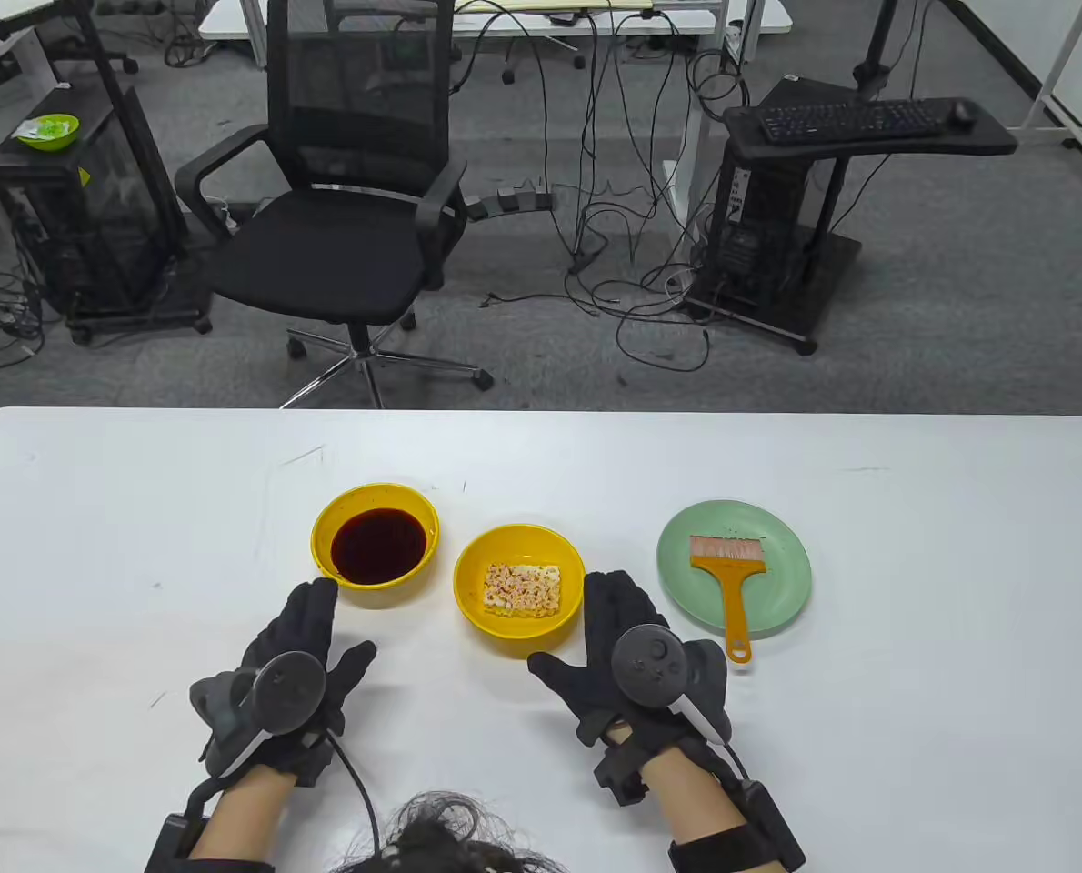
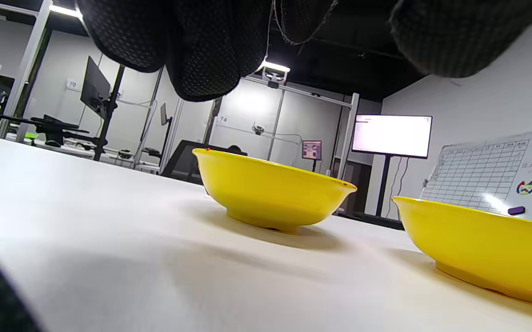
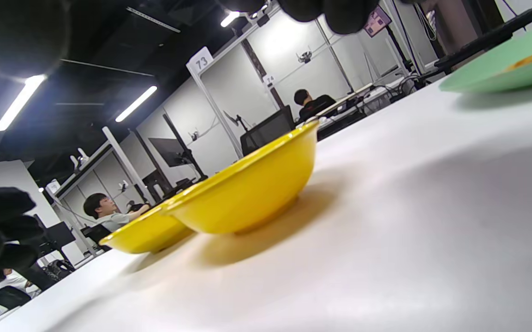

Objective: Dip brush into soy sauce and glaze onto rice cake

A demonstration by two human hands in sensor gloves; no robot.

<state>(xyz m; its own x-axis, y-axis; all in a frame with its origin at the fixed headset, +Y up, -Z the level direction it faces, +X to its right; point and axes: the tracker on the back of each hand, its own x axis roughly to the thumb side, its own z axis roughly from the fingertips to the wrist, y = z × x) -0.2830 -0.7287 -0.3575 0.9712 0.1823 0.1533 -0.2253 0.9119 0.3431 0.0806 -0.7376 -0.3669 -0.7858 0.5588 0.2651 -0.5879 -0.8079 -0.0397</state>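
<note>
A white rectangular table fills the lower half of the table view. On it, from the person's left to right, sit a yellow plastic bowl of dark soy sauce, a second yellow plastic bowl holding a pale speckled square rice cake, and a round pale green plate. An orange-handled flat brush with pinkish bristles lies on the plate, its handle end poking over the near rim.

The task looks unstarted: the brush is untouched. The next move likely calls for the right hand to reach right and pick up the handle.

Both black-gloved hands lie flat, palms down, fingers spread, holding nothing. The left hand has fingertips just beside the sauce bowl. The right hand rests between the rice-cake bowl and the plate.
</note>
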